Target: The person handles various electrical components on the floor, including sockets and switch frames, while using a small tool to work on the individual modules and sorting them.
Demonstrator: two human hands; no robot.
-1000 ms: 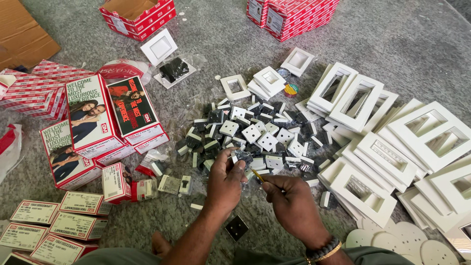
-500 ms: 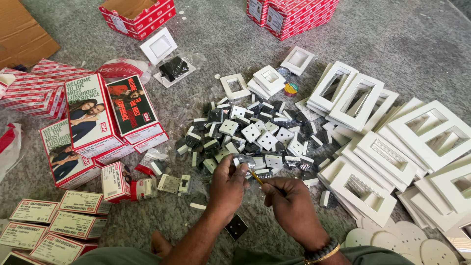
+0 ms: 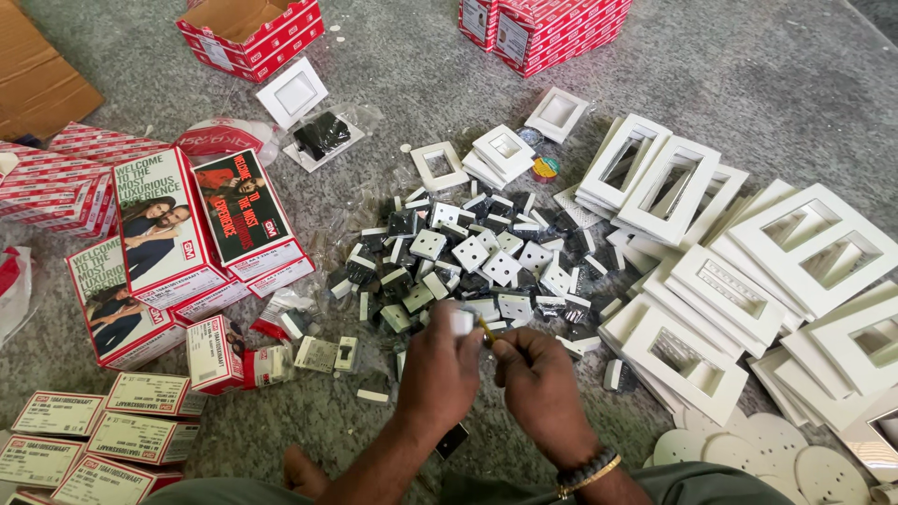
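My left hand is closed around a small white socket module, held up in front of me. My right hand grips a thin screwdriver with a yellow shaft, its tip pressed against that module. Both hands hover just in front of a heap of small white and black switch modules on the grey floor. A dark square part lies on the floor beneath my left wrist.
White switch-plate frames are stacked at the right, round white discs at bottom right. Red and white cartons lie to the left, small flat boxes at bottom left. An open red box and stacked red boxes sit at the far edge.
Both hands stay in nearly the same place; the screwdriver and the module have shifted only slightly between the fingers.
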